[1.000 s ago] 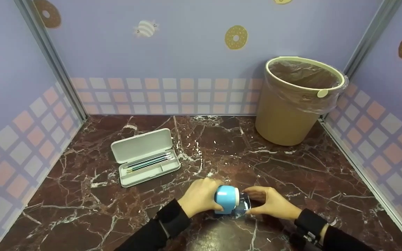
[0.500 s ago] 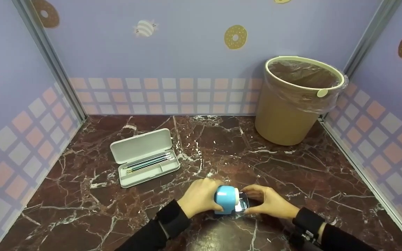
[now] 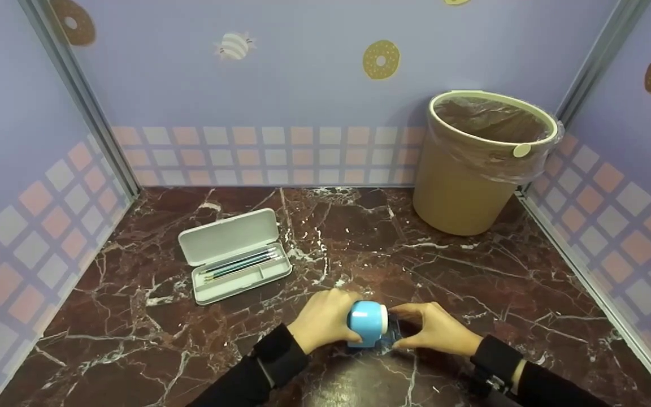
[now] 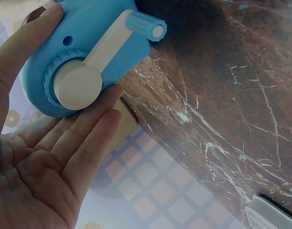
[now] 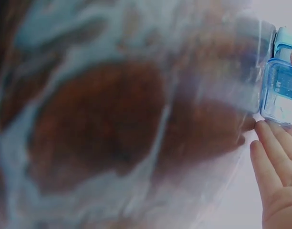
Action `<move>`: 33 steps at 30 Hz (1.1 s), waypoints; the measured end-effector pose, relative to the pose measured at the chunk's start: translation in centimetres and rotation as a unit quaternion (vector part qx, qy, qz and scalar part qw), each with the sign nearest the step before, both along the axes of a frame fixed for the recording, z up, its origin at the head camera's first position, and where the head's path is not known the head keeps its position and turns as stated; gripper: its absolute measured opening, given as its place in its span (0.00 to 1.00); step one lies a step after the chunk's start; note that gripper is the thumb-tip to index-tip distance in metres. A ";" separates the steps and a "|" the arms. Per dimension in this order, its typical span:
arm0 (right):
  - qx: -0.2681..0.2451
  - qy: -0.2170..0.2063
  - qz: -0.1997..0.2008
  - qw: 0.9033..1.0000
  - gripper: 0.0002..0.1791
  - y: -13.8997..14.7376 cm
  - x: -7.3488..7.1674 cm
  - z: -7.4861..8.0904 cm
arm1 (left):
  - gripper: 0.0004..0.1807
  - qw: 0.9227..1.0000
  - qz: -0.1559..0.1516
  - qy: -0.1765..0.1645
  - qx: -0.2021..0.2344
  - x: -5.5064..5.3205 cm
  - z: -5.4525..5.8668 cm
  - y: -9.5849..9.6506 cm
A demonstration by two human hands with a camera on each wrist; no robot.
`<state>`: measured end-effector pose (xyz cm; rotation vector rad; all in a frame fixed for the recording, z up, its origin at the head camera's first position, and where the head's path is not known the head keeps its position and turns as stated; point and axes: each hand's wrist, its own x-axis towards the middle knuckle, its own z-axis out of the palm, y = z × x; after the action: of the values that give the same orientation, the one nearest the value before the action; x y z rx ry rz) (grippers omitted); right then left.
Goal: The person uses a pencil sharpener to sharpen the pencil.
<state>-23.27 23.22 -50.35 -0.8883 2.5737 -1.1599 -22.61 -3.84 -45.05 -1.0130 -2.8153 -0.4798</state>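
Note:
A blue hand-crank pencil sharpener (image 3: 366, 323) lies near the front of the table, and my left hand (image 3: 325, 320) grips its body from the left. Its white crank arm (image 4: 109, 40) with a ribbed blue knob shows in the left wrist view. On the sharpener's right side is a clear bluish shavings drawer (image 5: 279, 90). My right hand (image 3: 441, 332) pinches this drawer between thumb and fingers, with the fingertips at its edges. How far the drawer sits inside the body is hard to tell.
An open white pencil case (image 3: 235, 282) holding several pencils (image 3: 241, 264) lies to the left. A tan waste bin (image 3: 464, 186) with a clear plastic liner stands at the back right. Patterned walls (image 3: 269, 152) enclose the back and sides of the marble-look table (image 3: 450, 277).
My right hand has shifted slightly left, and the clear drawer has moved with it closer to the sharpener's body. The left hand and sharpener have stayed still.

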 end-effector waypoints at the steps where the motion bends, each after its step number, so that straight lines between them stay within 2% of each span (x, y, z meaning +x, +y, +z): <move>1: 0.000 -0.002 -0.002 1.000 0.39 -0.1 0.0 0.0 | 0.32 1.000 0.000 0.000 -0.001 0.0 0.0 0.0; 6: -0.004 -0.020 -0.008 1.000 0.39 -0.6 0.2 0.2 | 0.32 1.000 0.001 -0.002 -0.008 -0.1 0.0 0.1; 13: -0.030 -0.050 0.003 0.998 0.36 -1.7 0.0 0.1 | 0.32 1.000 0.001 -0.004 -0.007 0.0 0.0 0.0; 27: -0.051 -0.069 0.012 0.996 0.32 -2.8 -0.5 -0.2 | 0.31 1.000 0.000 0.000 -0.003 -0.1 0.1 0.0; 33: -0.056 -0.057 0.007 0.997 0.33 -2.8 -0.5 -0.2 | 0.31 1.000 -0.004 -0.005 0.001 -0.1 0.0 0.2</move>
<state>-23.73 20.38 -50.56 -0.8343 2.4291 -1.3215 -22.75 -3.67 -45.04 -1.0252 -2.8191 -0.4895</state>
